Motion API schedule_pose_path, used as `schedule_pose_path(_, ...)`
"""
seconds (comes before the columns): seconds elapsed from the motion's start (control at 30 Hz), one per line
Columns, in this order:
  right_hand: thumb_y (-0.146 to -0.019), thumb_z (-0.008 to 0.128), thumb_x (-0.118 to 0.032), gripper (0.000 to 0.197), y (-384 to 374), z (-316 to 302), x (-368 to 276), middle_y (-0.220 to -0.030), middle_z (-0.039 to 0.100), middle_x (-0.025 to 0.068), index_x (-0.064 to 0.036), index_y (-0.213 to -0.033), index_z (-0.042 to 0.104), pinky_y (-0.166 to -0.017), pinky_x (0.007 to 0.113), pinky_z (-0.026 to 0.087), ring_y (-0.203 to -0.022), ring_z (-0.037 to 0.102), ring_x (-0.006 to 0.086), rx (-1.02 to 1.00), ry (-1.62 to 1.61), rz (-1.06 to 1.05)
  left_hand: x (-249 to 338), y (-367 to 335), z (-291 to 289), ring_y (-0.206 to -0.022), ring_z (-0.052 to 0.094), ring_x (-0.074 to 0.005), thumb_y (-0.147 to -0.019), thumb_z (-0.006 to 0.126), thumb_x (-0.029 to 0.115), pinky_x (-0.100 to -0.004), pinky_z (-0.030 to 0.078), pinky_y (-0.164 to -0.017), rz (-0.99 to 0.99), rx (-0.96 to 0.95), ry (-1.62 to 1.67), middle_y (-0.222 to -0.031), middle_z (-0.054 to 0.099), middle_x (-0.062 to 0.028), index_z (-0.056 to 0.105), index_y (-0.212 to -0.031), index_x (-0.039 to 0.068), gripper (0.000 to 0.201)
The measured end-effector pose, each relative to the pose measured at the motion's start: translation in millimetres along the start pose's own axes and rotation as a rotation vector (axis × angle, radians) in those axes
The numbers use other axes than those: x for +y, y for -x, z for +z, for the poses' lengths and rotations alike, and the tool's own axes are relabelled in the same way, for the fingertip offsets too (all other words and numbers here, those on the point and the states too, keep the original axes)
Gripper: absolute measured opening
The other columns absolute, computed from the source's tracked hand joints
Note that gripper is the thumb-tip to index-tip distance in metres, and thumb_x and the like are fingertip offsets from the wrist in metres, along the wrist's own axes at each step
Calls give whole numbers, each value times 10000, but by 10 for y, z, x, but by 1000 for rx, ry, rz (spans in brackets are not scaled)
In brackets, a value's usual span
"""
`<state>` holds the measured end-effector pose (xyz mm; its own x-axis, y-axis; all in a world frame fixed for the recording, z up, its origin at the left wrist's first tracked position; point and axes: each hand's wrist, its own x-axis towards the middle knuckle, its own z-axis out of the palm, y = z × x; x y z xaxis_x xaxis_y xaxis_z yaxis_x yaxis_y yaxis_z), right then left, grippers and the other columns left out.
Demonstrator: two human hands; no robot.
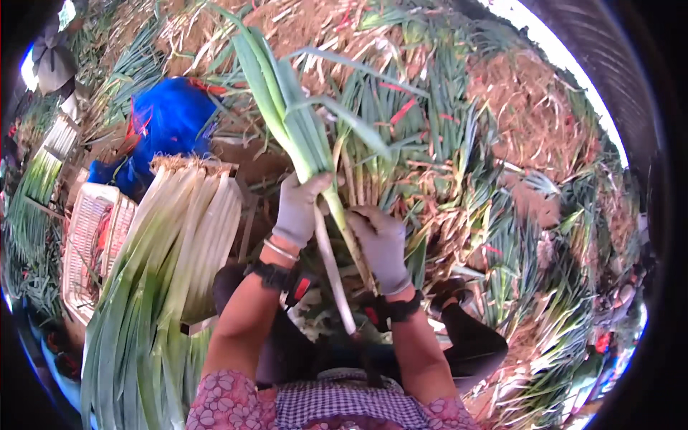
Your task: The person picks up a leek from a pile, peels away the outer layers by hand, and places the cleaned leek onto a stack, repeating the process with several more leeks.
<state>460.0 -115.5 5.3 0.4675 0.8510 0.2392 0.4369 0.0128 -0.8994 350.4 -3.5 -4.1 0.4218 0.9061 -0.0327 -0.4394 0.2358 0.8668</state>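
My left hand point(302, 208), in a pale grey glove, is closed around a long green onion point(328, 261) with broad green leaves spreading up and away. Its white stalk slants down toward my lap. A second, yellowish stalk point(350, 240) with a browned outer layer runs beside it, crossing under my left fingers. My right hand point(378, 242), also gloved, has its fingers curled against this second stalk, pinching at its side. The right fingertips are partly hidden, and any peeled strip between them is too small to make out.
To my left, trimmed green onions point(197, 222) lie stacked, roots away from me. Beyond them are a pale woven plastic basket point(75, 251) and a blue bag point(172, 111). Bundled green onions point(448, 93) and loose leaf litter point(423, 204) cover the ground ahead. Another person point(54, 68) is at far left.
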Motion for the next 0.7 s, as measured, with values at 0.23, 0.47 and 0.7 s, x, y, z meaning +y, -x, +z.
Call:
schedule_pose_path(0.23, -833, 622, -244, 215, -111, 300, 275, -620, 582, 142, -79, -722, 540, -526, 443, 459, -574, 599, 345, 74, 535, -349, -129, 49, 37, -668, 523, -42, -837, 650, 67, -221, 421, -579, 164, 22, -136, -829, 632, 16, 643, -1006, -1, 183)
schedule_pose_path(0.47, -876, 606, -171, 217, -34, 210, 621, -673, 628, 25, 14, -968, 674, -600, 239, 472, -632, 568, 74, -18, -308, 247, 8, 106, -36, -518, 508, -53, -840, 659, 74, -209, 394, -452, 28, -60, -140, -757, 631, 1, 655, -952, -4, 137)
schedule_pose_path(0.7, -862, 640, -98, 237, -7, 232, 244, -830, 657, 42, 32, -1060, 632, -695, 240, 479, -768, 584, 80, -87, -446, 159, -20, 117, -25, -541, 527, -71, -836, 667, 61, -219, 413, -483, 57, -69, -127, -729, 625, -7, 668, -918, 7, 98)
